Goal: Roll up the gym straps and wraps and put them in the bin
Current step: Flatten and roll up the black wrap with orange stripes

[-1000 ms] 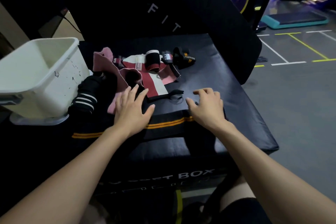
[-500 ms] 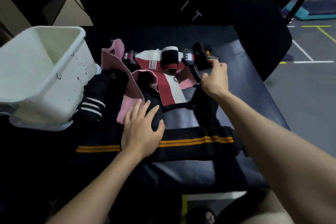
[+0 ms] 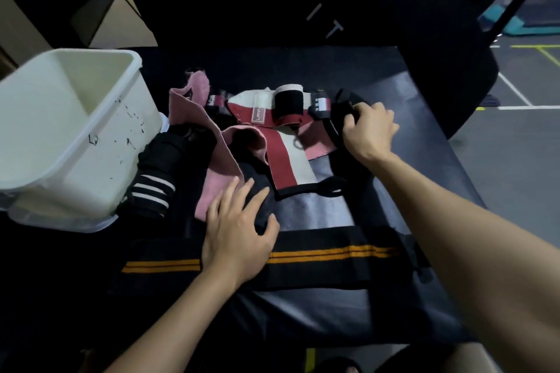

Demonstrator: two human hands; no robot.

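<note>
A heap of gym straps and wraps lies on a black padded box [image 3: 424, 118]. A long black wrap with two orange stripes [image 3: 327, 254] stretches flat across the front. My left hand [image 3: 239, 236] rests on it with fingers spread, touching a pink wrap [image 3: 218, 188]. Behind lie a red-and-white wrap [image 3: 288, 160] and a rolled black-and-white one [image 3: 288, 103]. My right hand [image 3: 369, 130] grips a black strap [image 3: 341, 113] at the heap's right end. A black wrap with white stripes [image 3: 151, 188] lies beside the white bin [image 3: 75, 142], which stands tilted at the left.
A tall black pad lettered FIT [image 3: 312, 12] stands behind the box. The box's right edge drops to a grey gym floor [image 3: 521, 160] with painted lines. The bin sits on a clear lid [image 3: 60, 221] near the left edge.
My right hand left the orange-striped wrap, reached back to the heap's right end and closed on the black strap. My left hand stayed flat on the striped wrap.
</note>
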